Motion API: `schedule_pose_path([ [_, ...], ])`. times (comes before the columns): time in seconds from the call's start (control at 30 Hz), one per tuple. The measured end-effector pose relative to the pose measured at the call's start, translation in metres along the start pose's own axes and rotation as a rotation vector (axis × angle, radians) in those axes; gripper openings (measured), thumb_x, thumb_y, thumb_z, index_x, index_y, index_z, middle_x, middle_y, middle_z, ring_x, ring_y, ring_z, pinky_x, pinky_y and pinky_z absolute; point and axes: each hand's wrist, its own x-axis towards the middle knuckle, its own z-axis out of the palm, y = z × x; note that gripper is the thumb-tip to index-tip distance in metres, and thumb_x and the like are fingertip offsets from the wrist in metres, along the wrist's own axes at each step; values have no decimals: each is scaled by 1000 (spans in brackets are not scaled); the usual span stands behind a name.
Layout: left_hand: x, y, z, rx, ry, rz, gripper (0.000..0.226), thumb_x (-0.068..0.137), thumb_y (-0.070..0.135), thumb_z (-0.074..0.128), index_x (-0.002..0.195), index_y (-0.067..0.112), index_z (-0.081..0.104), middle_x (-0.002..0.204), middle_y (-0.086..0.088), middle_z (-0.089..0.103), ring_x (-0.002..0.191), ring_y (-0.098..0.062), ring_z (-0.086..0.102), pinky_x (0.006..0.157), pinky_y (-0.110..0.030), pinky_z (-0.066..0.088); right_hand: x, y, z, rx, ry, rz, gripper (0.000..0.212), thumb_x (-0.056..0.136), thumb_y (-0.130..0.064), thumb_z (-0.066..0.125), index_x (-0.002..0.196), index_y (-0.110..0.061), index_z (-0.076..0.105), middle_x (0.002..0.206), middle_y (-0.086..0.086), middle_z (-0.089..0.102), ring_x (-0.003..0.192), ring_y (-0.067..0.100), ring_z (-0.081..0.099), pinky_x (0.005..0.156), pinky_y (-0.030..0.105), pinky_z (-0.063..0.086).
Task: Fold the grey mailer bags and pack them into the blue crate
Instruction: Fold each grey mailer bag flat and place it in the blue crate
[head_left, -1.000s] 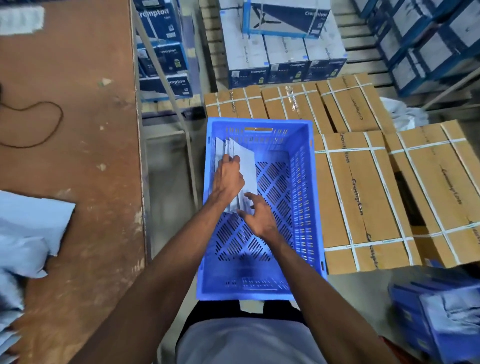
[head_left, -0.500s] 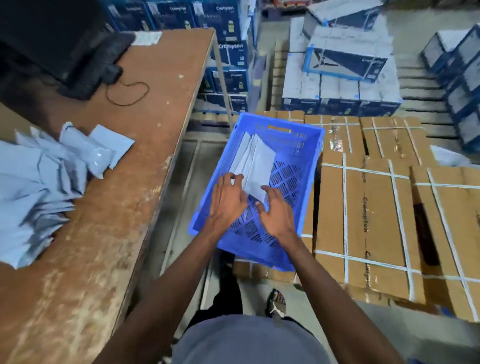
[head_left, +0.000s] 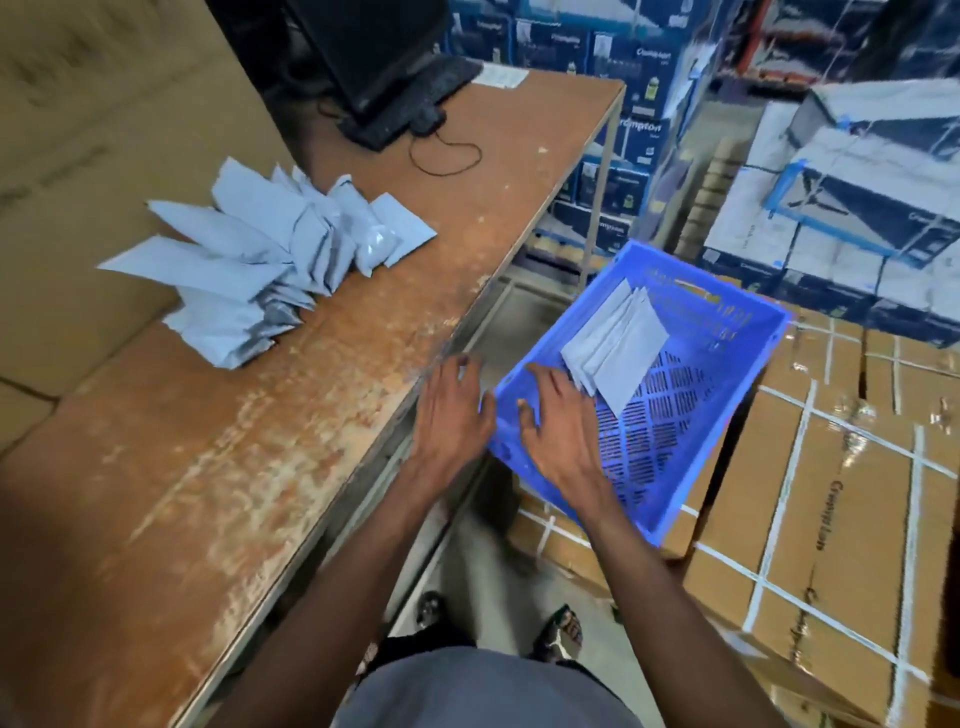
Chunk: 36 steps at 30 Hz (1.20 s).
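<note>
- Since the earlier frames the view has swung left: the wooden table (head_left: 291, 415) now fills the left half, and the loose pile of grey mailer bags (head_left: 270, 260) on it shows whole, where a second ago only its edge showed.
- That pile lies mid-table in a fan, the bags' long axes running from lower left toward upper right, with the far ends spread.
- Behind it stand a black monitor (head_left: 374, 47) and a keyboard (head_left: 410, 104), with a thin cable looping toward the table's right edge.
- The left hand (head_left: 452, 415) has come out of the crate; it now hovers over the gap between table edge and crate, fingers spread and holding nothing.
- The right hand (head_left: 563, 421) has drawn back too, fingers straight over the crate's near left wall, fingertips just beside the packed stack; contact cannot be told.
- The folded mailer bags (head_left: 618, 348) lie inside the blue crate (head_left: 727, 415) along its left wall, long axis pointing toward the far left corner, the layers overlapping.
- The crate rests on strapped cardboard cartons (head_left: 831, 519).
</note>
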Motion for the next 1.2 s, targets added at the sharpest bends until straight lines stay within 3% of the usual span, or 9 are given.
schedule_pose_path([
  [0.27,-23,-101,-63,-62,132,-138,50,84,25,61,131,11,60,125,-15,58,108,-37,60,89,-47,54,18,-100,42,-55,5,-200,49,90,-26,59,137,-13,58,128,8,62,109,33,64,85,45,53],
  [0.37,-35,-144,-81,-73,157,-186,49,86,26,60,134,12,59,125,-13,57,109,-35,59,91,-47,53,27,-142,63,-42,-35,-266,51,90,-20,65,140,-15,56,134,5,60,117,30,61,90,47,54],
  [0.5,-51,-196,-99,-90,192,-248,49,89,23,66,136,12,58,127,-10,56,113,-31,56,92,-46,51,35,-190,98,-17,-64,-329,51,88,-27,57,138,-15,57,133,4,61,120,27,61,97,45,53],
  [0.6,-57,-227,-111,-101,183,-324,48,89,23,63,136,12,57,126,-12,56,112,-33,58,88,-48,53,39,-219,120,-27,-116,-349,51,89,-30,52,138,-17,56,133,3,60,118,26,62,95,45,52],
  [0.87,-62,-274,-127,-119,222,-472,51,91,26,60,139,11,53,129,-11,57,116,-31,54,95,-45,50,70,-260,163,-1,-205,-395,48,92,-28,56,139,-18,55,139,2,57,120,26,60,95,42,47],
  [1.1,-42,-284,-131,-48,229,-562,54,90,27,60,142,15,52,131,-9,57,119,-30,51,100,-43,46,128,-282,185,144,-15,-422,39,105,-24,55,142,-14,51,138,7,57,123,27,56,95,43,47],
  [1.2,-26,-282,-135,-51,285,-611,49,90,22,62,138,13,55,126,-10,59,116,-30,51,94,-44,49,164,-291,190,173,1,-428,41,96,-21,64,137,-16,55,132,7,59,123,30,56,97,48,50],
])
